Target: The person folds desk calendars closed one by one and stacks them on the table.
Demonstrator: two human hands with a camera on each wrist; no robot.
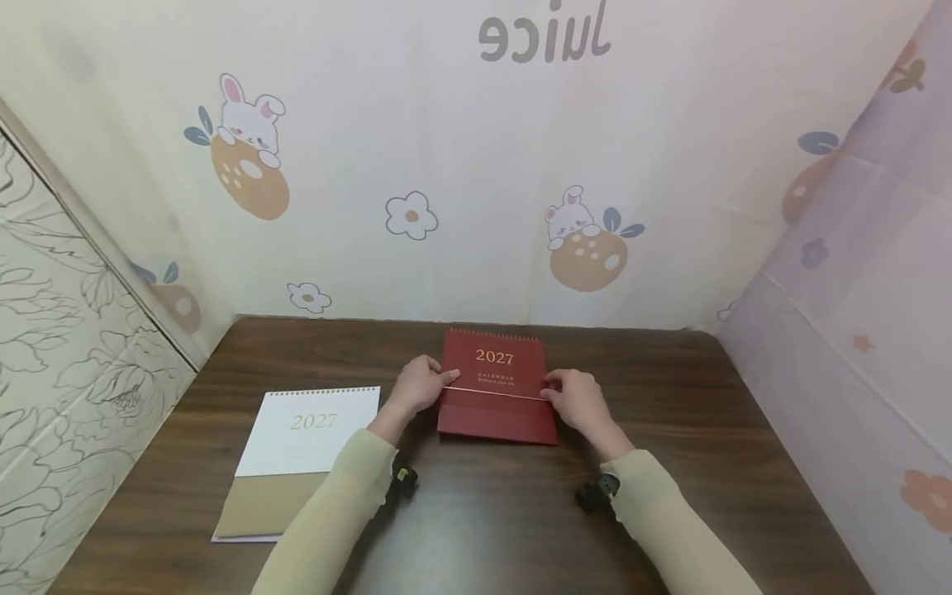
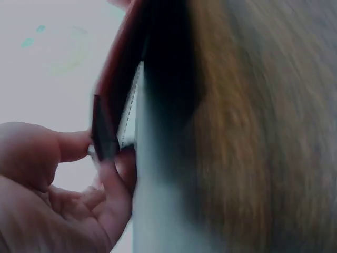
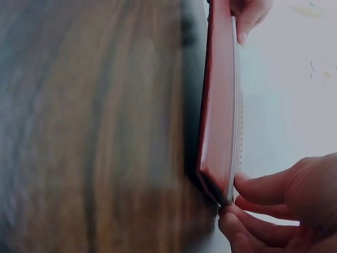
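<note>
A red desk calendar (image 1: 494, 376), marked 2027 in gold and spiral-bound along its far edge, is between my two hands at the back middle of the table. My left hand (image 1: 418, 385) pinches its left edge between thumb and fingers; the left wrist view shows the grip on the dark red side (image 2: 108, 132), though blurred. On the opposite edge, the thumb and fingers of my right hand (image 1: 580, 402) pinch the calendar. From the right wrist view, the red base (image 3: 217, 116) and the page edges appear side-on, close together. A thin pale line crosses the calendar's front.
To the left lies a white 2027 desk calendar (image 1: 312, 442) with a tan lower part (image 1: 271, 504), partly behind my left sleeve. The dark wooden table (image 1: 669, 397) meets a printed curtain (image 1: 476, 264) at the back. More patterned cloth hangs at both sides.
</note>
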